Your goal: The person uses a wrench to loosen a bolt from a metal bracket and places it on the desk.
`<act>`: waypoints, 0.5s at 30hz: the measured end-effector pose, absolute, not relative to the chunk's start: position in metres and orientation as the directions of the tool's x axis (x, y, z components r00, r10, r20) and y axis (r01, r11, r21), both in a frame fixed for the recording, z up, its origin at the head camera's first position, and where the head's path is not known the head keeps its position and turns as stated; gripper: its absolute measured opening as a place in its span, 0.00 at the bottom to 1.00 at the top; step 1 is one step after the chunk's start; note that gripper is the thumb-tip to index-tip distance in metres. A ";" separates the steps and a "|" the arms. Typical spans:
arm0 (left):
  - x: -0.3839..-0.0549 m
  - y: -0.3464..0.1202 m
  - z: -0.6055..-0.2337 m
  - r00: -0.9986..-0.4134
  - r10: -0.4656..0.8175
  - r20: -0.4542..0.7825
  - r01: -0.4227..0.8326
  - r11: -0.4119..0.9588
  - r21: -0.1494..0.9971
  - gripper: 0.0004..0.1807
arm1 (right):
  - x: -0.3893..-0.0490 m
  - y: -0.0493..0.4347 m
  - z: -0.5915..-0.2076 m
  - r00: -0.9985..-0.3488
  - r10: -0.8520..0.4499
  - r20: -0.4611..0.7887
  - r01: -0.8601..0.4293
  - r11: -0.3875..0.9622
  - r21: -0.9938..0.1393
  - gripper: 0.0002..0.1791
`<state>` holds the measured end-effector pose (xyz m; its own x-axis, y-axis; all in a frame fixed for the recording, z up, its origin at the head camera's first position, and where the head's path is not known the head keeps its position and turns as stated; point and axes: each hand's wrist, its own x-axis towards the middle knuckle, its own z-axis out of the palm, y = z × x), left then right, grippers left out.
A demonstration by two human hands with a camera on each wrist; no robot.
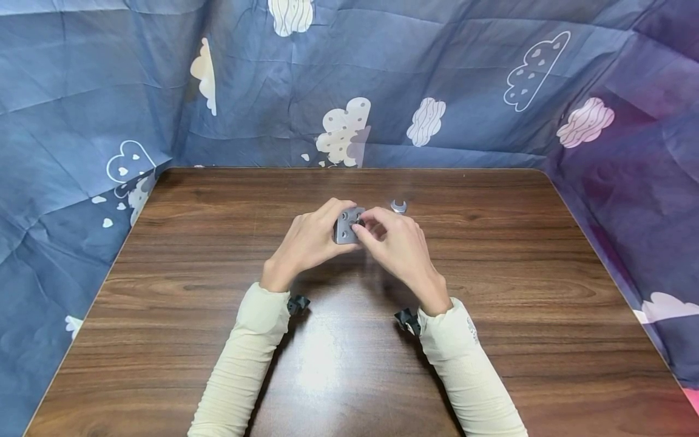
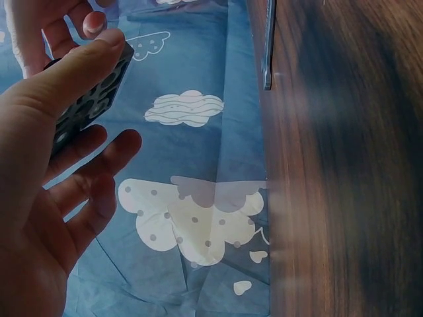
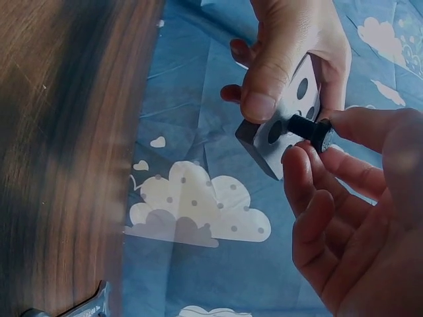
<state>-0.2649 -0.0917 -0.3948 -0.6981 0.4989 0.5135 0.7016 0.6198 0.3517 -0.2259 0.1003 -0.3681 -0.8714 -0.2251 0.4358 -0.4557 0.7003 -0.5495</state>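
Above the table, my left hand grips a grey metal block with several round holes, thumb on one edge and fingers on the opposite one. My right hand pinches the head of a dark bolt between thumb and fingertips. In the right wrist view the bolt's shank meets the block's holed face at a hole; how deep it sits cannot be told. From the left wrist, the block is seen at a slant, partly covered by the left thumb.
An open-end wrench lies on the wooden table just beyond my right hand. Blue cloth with cloud prints hangs behind the table and at both sides.
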 end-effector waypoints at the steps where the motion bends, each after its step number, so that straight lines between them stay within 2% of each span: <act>1: -0.265 -0.092 -0.395 -0.698 0.499 0.513 0.701 0.620 0.351 0.36 | -0.226 0.100 -0.368 -0.868 -0.231 0.439 -0.462 0.697 -0.548 0.11; 15: -0.265 -0.093 -0.394 -0.705 0.507 0.496 0.698 0.622 0.355 0.36 | -0.226 0.101 -0.367 -0.846 -0.282 0.453 -0.507 0.690 -0.516 0.11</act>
<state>-0.2648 -0.0934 -0.3939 -0.7046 0.5071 0.4963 0.6978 0.6223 0.3548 -0.2255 0.1009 -0.3675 -0.8455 -0.2824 0.4532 -0.5071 0.6903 -0.5160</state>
